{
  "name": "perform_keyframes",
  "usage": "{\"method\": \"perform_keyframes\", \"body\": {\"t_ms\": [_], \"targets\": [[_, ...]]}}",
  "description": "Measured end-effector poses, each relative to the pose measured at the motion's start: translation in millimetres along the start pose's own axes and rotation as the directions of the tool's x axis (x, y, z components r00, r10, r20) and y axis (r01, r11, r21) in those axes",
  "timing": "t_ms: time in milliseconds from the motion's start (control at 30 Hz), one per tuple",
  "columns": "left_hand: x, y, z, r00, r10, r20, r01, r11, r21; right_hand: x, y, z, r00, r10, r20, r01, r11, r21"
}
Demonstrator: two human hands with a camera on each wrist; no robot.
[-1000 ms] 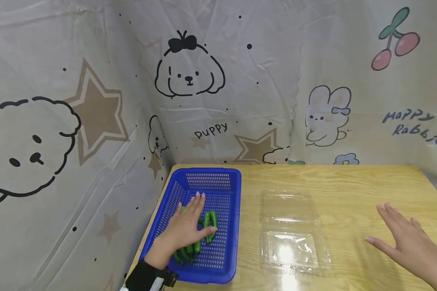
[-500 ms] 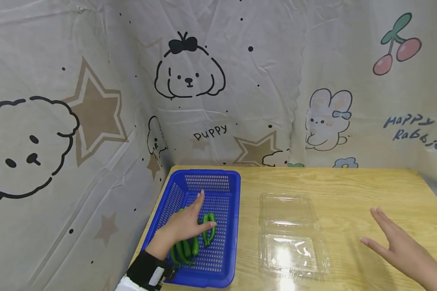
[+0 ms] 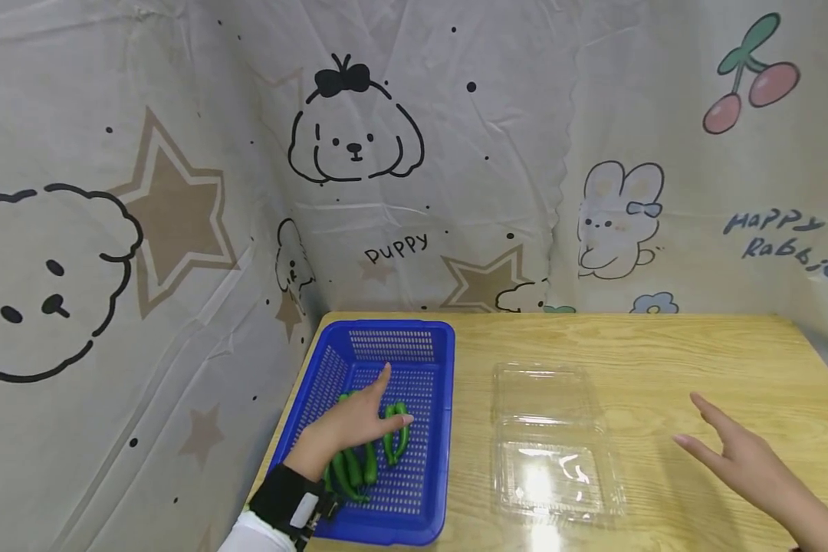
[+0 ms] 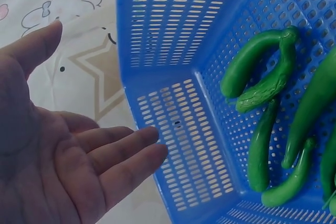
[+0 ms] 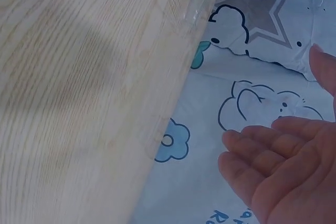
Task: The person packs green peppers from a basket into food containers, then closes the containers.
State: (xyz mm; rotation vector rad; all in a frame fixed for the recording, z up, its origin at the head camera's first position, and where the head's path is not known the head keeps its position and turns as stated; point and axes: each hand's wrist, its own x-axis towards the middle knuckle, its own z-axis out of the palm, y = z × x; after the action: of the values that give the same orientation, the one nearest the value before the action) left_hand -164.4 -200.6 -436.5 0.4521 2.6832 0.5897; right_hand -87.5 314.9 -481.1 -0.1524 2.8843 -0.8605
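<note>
My left hand hovers above the blue plastic basket, fingers extended and thumb spread, holding nothing. Under it lie several green peppers, partly hidden by the hand in the head view. In the left wrist view, curved green peppers rest on the basket's perforated floor, apart from the palm and fingers. Over the right part of the table my right hand is held in the air, thumb apart from the fingers, with nothing in it. Between the hands a clear plastic clamshell box lies unfolded on the table.
The wood-grain table reaches back to a printed cloth curtain. Another curtain side hangs along the left edge, close to the basket. A black band with a small device sits on the left wrist.
My left hand has turned so its fingers overlap in the head view, uncovering more peppers. The right hand has drifted slightly left and turned edge-on. Basket and clamshell box stay put.
</note>
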Motion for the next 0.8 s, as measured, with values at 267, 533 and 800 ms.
{"method": "perform_keyframes", "body": {"t_ms": [267, 533, 800], "targets": [[7.7, -3.5, 2.1, 0.994, -0.049, 0.093, 0.053, 0.998, -0.033, 7, 1, 3.4, 0.999, -0.012, 0.046, 0.008, 0.997, 0.081], [12.6, -3.9, -5.3, 0.962, -0.145, 0.230, 0.156, 0.987, -0.030, 14, 6, 14.1, 0.997, -0.007, 0.074, 0.000, 0.996, 0.088], [14.4, -10.6, 4.1, 0.959, -0.160, 0.236, 0.182, 0.981, -0.073, 23, 6, 24.7, 0.995, -0.008, 0.101, -0.007, 0.989, 0.148]]}}
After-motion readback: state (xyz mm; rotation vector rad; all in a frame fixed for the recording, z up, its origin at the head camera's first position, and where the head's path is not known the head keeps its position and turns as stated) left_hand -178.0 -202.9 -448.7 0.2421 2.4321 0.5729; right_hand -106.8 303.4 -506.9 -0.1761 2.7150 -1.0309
